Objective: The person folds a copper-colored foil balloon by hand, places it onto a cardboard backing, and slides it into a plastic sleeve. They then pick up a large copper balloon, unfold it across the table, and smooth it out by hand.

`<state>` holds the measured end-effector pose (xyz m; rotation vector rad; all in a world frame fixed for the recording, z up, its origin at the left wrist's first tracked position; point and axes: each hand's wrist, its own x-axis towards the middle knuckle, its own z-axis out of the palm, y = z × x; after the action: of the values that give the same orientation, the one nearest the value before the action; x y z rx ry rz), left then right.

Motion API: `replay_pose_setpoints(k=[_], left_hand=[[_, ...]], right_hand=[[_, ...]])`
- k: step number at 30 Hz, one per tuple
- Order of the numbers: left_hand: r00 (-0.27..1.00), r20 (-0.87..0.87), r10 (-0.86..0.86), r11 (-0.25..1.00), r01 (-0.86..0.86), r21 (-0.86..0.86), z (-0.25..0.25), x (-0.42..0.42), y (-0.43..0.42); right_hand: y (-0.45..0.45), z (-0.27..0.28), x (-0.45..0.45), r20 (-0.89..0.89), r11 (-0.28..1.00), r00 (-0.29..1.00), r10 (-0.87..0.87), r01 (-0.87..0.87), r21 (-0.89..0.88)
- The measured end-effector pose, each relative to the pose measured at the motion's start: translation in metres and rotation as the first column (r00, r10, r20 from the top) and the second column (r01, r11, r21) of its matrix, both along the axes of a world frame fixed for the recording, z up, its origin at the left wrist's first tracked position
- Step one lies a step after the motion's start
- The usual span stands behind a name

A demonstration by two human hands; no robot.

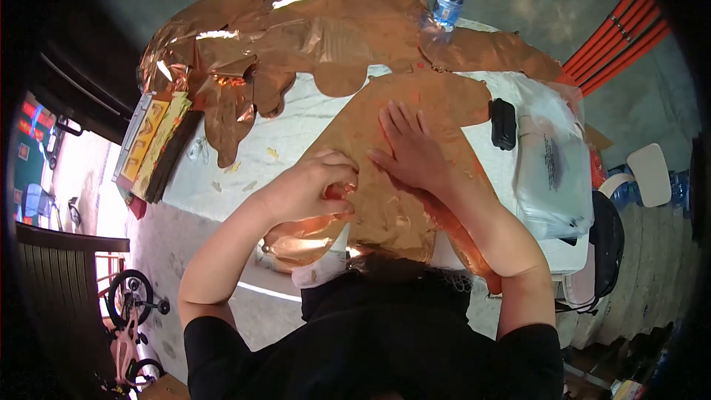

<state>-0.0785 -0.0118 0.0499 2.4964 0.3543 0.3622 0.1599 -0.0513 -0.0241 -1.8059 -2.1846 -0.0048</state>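
Copper-coloured shiny foil (392,215) spreads over the white table, its near part running to the table's front edge. My right hand (411,150) lies palm down on this foil, fingers stretched out and apart. To its left, my left hand (320,184) is curled over the foil, thumb and fingers bent towards each other with a gap between them. Reddish foil shows in that gap; whether the fingertips pinch any of it is hidden. Wrinkled sheets of the same foil (318,41) cover the far side of the table.
A water bottle (449,1) stands at the far edge. A black case (503,124) and clear plastic bags (552,167) lie on the right. Yellow-and-silver boxes (152,144) are at the left edge. Red poles (618,37) lean at the far right.
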Motion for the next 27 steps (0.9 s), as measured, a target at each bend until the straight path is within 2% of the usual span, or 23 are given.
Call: replay_pose_setpoints(k=[2,3,5,6,8,10,11,14,15,16,17,19,20,22,24,25,27], left_hand=[[0.971,-0.231,0.06,0.95,-0.126,-0.285,0.015,0.012,0.008],[0.973,-0.224,0.061,0.954,-0.123,-0.275,0.011,0.019,0.016],[0.994,-0.043,0.099,0.995,-0.098,0.031,-0.014,0.042,0.037],[0.995,-0.036,0.094,0.995,-0.092,0.037,-0.023,0.056,0.045],[0.965,0.207,0.163,0.971,-0.195,0.142,-0.033,0.084,0.059],[0.965,0.214,0.151,0.979,-0.176,0.099,-0.039,0.107,0.07],[0.965,0.214,0.149,0.985,-0.164,0.051,-0.042,0.116,0.075],[0.987,0.141,0.081,0.995,-0.089,0.052,-0.051,0.135,0.093],[0.988,0.138,0.071,0.996,-0.079,0.051,-0.057,0.14,0.097],[0.978,0.181,0.1,0.995,-0.095,-0.035,-0.061,0.142,0.1],[0.967,0.218,0.133,0.987,-0.108,-0.123,-0.065,0.144,0.101],[0.967,0.212,0.142,0.987,-0.123,-0.102,-0.069,0.143,0.099],[0.965,0.207,0.16,0.986,-0.146,-0.077,-0.067,0.141,0.095],[0.964,0.215,0.16,0.987,-0.155,-0.039,-0.064,0.14,0.092],[0.961,0.227,0.159,0.987,-0.163,-0.002,-0.058,0.139,0.085],[0.972,0.166,0.167,0.984,-0.174,0.033,-0.051,0.138,0.08],[0.979,0.106,0.176,0.981,-0.184,0.065,-0.046,0.137,0.077]], right_hand=[[-0.001,-0.001,0.0,-0.007,1.0,1.0,0.004,-0.004,0.018],[-0.001,-0.001,0.0,-0.007,1.0,1.0,0.008,-0.008,0.015],[-0.001,-0.002,0.0,-0.003,1.0,1.0,0.004,-0.004,0.021],[-0.001,-0.004,-0.001,0.001,1.0,1.0,0.006,-0.006,-0.001],[-0.001,0.004,-0.002,0.009,1.0,1.0,-0.003,0.004,-0.016],[-0.002,0.016,-0.003,-0.088,0.989,0.996,0.028,-0.041,-0.145],[-0.002,0.016,-0.003,-0.087,0.989,0.996,0.018,-0.03,-0.142],[-0.001,0.009,-0.005,-0.066,0.998,0.997,0.029,-0.033,-0.057],[0.0,-0.002,-0.005,-0.049,0.998,0.999,0.017,-0.014,0.063],[0.0,-0.003,-0.006,-0.033,0.984,0.999,0.002,0.004,0.181],[-0.001,-0.004,-0.005,-0.036,0.984,0.999,-0.009,0.015,0.176],[-0.005,0.0,-0.002,-0.177,0.978,0.979,0.099,-0.062,0.201],[-0.011,0.005,0.0,-0.185,0.979,0.979,0.089,-0.051,0.199],[-0.03,0.016,0.009,-0.12,0.984,0.981,0.154,-0.141,0.113],[-0.064,0.018,0.018,-0.156,0.985,0.972,0.174,-0.168,0.049],[-0.085,0.02,0.022,-0.191,0.978,0.961,0.2,-0.207,-0.013],[-0.131,0.043,0.025,-0.462,0.914,0.881,0.108,-0.27,-0.302]])
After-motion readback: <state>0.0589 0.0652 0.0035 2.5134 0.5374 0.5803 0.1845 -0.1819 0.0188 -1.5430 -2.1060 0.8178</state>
